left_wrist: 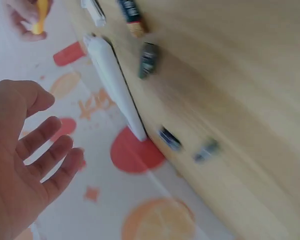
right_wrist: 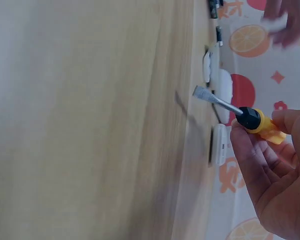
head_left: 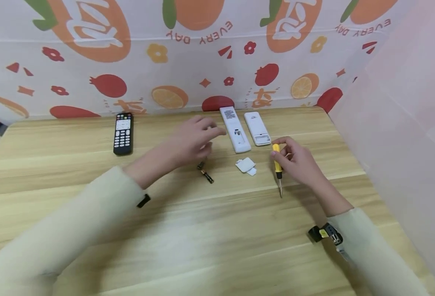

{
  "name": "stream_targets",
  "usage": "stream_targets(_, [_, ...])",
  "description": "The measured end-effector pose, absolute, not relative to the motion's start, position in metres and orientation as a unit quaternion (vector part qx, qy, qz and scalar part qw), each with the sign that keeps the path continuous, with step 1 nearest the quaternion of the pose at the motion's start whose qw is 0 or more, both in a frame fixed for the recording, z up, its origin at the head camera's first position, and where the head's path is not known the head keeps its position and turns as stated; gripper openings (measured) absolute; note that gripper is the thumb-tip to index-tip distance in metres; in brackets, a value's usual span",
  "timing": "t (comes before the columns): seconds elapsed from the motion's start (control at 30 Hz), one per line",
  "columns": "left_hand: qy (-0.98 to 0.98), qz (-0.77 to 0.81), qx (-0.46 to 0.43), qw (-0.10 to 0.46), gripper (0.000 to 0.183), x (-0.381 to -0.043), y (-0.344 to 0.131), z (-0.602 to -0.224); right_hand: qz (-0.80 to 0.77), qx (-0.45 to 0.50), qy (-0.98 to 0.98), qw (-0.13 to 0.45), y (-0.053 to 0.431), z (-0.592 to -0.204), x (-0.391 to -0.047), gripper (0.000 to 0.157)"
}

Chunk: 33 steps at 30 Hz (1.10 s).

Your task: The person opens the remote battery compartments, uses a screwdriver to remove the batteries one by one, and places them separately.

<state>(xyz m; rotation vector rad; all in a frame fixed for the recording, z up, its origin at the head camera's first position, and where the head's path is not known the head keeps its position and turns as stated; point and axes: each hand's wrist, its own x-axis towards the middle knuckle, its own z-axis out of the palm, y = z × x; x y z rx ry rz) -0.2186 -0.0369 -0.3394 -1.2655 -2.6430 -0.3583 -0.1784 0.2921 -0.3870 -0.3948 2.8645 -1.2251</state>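
Note:
My right hand [head_left: 298, 161] pinches a screwdriver [head_left: 278, 168] by its yellow handle, the flat metal tip pointing down and away from the palm. My left hand [head_left: 189, 142] is raised over the table, fingers loosely spread and holding nothing. Below it lie small batteries [head_left: 207, 177], partly hidden by the hand in the head view; several loose batteries [left_wrist: 148, 60] show in the left wrist view. Between the hands a long white remote control [head_left: 231, 123] lies face down, its battery compartment uncovered. Beside it is a shorter white remote control [head_left: 255, 124], also face down.
Two small white cover pieces [head_left: 245, 165] overlap on the wooden table [head_left: 188, 246], in front of the white remotes. A black remote control [head_left: 123, 135] lies face up at the left. A fruit-patterned cloth [head_left: 188, 61] hangs behind the table, and a pale wall [head_left: 406, 123] stands at the right.

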Motion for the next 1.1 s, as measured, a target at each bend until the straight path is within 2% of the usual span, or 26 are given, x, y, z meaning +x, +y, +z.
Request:
stream_targets(0.2, [-0.901, -0.113, -0.388, 0.156, 0.037, -0.178, -0.106, -0.349, -0.385, -0.096, 0.917, 0.032, 0.289, -0.391, -0.194, 0.040])
stream_targets(0.47, [-0.933, -0.092, -0.309, 0.158, 0.032, -0.144, -0.165, -0.361, -0.369, -0.048, 0.926, 0.065, 0.288, -0.395, -0.201, 0.042])
stream_targets(0.7, [-0.949, -0.095, -0.270, 0.130, 0.033, -0.132, -0.188, -0.366, -0.355, -0.020, 0.931, 0.081, 0.284, -0.396, -0.207, 0.041])
stream_targets(1.1, [-0.969, -0.076, -0.215, 0.097, 0.035, -0.140, -0.195, -0.372, -0.366, -0.007, 0.925, 0.098, 0.285, -0.398, -0.212, 0.043])
